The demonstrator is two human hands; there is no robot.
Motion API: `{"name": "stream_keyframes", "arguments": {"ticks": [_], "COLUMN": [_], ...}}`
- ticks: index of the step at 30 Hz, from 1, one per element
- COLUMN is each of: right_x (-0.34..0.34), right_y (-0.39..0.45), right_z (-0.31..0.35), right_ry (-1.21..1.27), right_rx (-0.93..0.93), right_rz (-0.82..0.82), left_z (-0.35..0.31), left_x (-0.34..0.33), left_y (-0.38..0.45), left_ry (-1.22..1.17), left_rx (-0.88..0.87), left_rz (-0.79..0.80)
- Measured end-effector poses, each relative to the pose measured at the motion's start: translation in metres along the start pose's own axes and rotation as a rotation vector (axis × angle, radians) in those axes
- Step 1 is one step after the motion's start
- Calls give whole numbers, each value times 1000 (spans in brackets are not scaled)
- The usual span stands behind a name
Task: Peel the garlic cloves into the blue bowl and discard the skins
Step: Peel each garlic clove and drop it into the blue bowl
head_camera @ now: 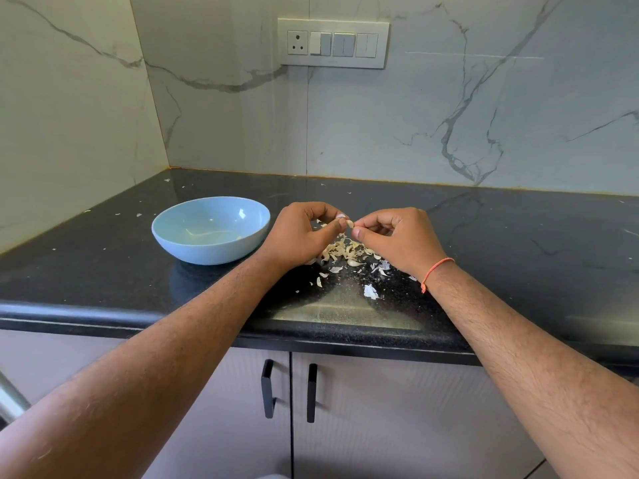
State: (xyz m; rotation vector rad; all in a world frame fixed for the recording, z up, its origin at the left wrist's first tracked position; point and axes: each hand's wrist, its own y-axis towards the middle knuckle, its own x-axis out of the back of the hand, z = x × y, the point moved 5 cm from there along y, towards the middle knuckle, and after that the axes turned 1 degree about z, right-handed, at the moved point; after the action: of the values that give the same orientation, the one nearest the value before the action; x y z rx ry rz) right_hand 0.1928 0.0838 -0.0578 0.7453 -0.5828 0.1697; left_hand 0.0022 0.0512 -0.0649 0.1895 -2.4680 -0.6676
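Cabinet doors (397, 426) with two black handles (268, 388) fill the nearest part of the view, under the rounded front edge of a black speckled countertop (103, 271). Two bare forearms reach over that edge from below. The right one wears an orange thread (436, 269) at the wrist.

Just past the edge, garlic skins (345, 252) lie in a loose heap on the counter, with a few larger white flakes scattered on the near side; a clove or two seem to lie among them, though that is hard to tell. The hands meet just above this heap. The left hand (299, 236) has its fingers curled and pinches a small garlic clove (349, 223) between thumb and fingertips. The right hand (397, 236) is also curled, its thumb and forefinger pinching the other end of the same clove. So both hands hold it between them, off the counter.

Left of the hands, close beside the left wrist, stands the blue bowl (211, 252) on the counter. Something pale lies in its bottom, too faint to name.

Beyond, small white specks dot the counter as far as the marble-veined wall (449, 126), where a white switch plate (333, 43) with a socket is mounted.
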Motion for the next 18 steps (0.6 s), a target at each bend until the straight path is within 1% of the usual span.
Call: {"name": "stream_keyframes", "arguments": {"ticks": [10, 18], "right_x": [1, 3], "right_y": [-2, -3], "right_z": [6, 10], "right_ry": [-66, -87], "right_rx": [19, 47], "right_rz": [-13, -26], "left_z": [-2, 2], "left_x": [0, -2], "left_y": [0, 2], "left_ry": [70, 63], "left_rx": [-54, -39], "left_rz": [32, 86]}}
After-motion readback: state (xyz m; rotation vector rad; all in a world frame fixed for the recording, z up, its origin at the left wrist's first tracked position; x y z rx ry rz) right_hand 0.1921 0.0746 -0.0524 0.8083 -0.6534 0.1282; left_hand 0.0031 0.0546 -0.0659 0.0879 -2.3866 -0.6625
